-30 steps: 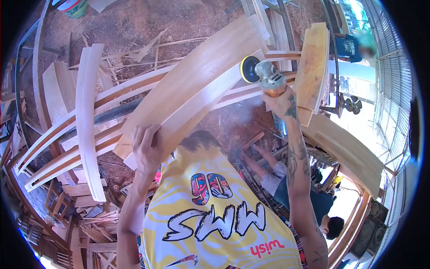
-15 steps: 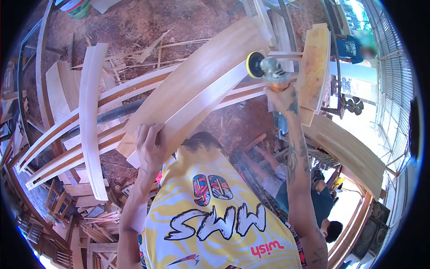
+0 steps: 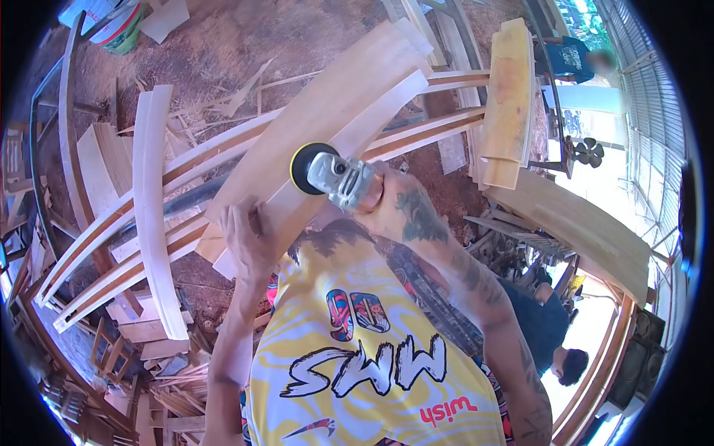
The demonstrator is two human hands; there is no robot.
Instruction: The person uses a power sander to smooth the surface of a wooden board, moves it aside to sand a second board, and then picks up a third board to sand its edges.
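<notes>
A wide, pale wooden board point(image 3: 320, 104) lies slanting across two long curved rails point(image 3: 67, 286). Along its near side runs a narrower, lighter wooden strip point(image 3: 390, 102). My left hand point(image 3: 247, 236) is closed over the near left end of these pieces, fingers curled at the edge. In my right hand point(image 3: 381, 192) is an angle grinder point(image 3: 341, 178), gripped around its body. Its round black pad point(image 3: 306, 168) with a yellow rim overlaps the strip and the board in this view, a short way right of my left hand.
Another curved pale piece point(image 3: 155, 215) crosses the rails at left, and a yellowish board point(image 3: 508, 104) lies across their right end. A large curved panel point(image 3: 580, 230) is farther right. Two people, one in a dark shirt point(image 3: 532, 316) and another point(image 3: 571, 59), are at the right. Scraps litter the ground.
My right hand has brought the grinder left and nearer, from beyond the strip's far right end to over the strip's middle. My left hand stays at the near end.
</notes>
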